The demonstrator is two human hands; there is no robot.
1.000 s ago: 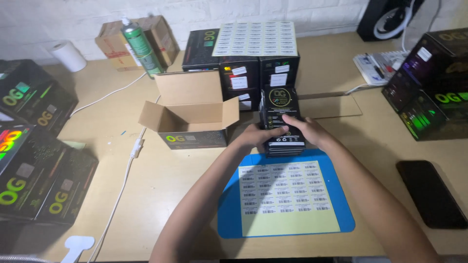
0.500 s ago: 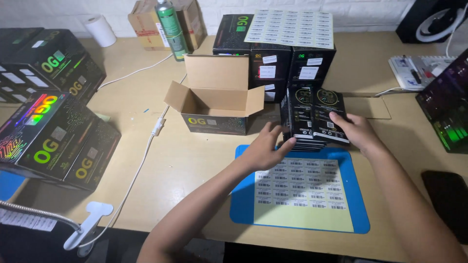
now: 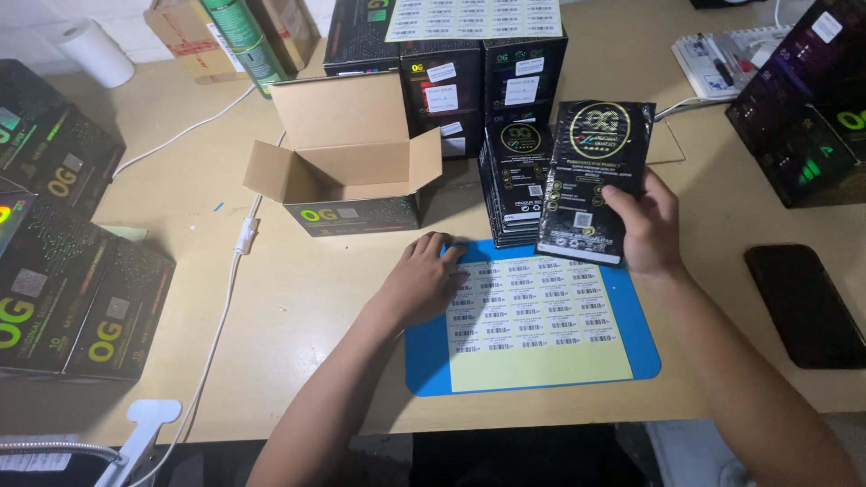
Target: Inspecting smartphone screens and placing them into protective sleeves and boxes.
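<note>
A tan tabletop (image 3: 298,298) carries an open cardboard box (image 3: 347,158), its far flap raised so the inside floor is hidden, and dark cartons cut off at both side edges. The right hand (image 3: 648,225) has its grip clenched on a flat black packet (image 3: 593,180), held tilted above the blue mat (image 3: 541,365); behind it a stack of similar packets (image 3: 512,180) is partly covered. The left hand (image 3: 422,278) rests loosely open on the barcode label sheet (image 3: 532,311), fingertips at its top-left corner, whose small print is unreadable.
</note>
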